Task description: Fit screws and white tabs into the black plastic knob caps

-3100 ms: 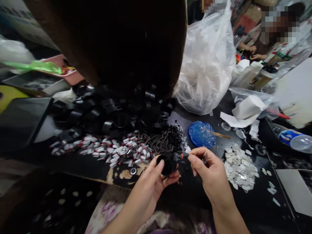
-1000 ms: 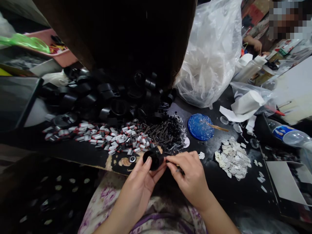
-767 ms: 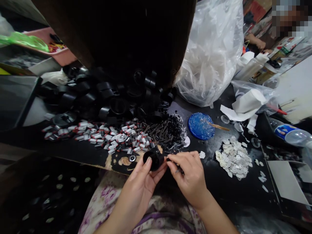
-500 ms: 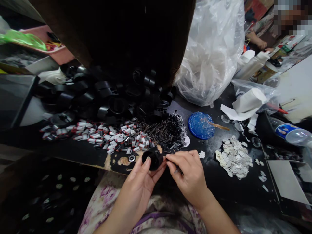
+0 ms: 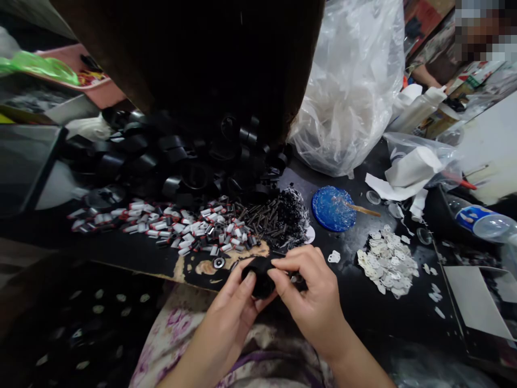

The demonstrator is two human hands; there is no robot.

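A black, hollow plastic part [image 5: 260,275], round like a short cup, is gripped between the thumb and fingers of my left hand [image 5: 238,293]. From the right, my right hand [image 5: 309,283] meets it, thumb and index pinched at its edge. What lies in that pinch is hidden; something small and dark shows under the curled fingers. Just beyond the hands lie dark coil springs [image 5: 262,218], a heap of small black pieces [image 5: 293,215] and many grey-white cylinders with red ends [image 5: 189,229]. A small metal-looking ring [image 5: 218,263] rests left of the part.
Black round parts [image 5: 173,151] pile up before a large dark box [image 5: 226,59]. Rightward are a blue grease-smeared lid [image 5: 333,208] with a wooden stick [image 5: 363,210], white flat plates [image 5: 388,261], a plastic bag [image 5: 347,97] and a bottle [image 5: 484,221]. Another person's arm [image 5: 424,78] shows at upper right.
The black part has turned in my left hand and come slightly down and toward me. My right fingers have shifted left onto its edge.
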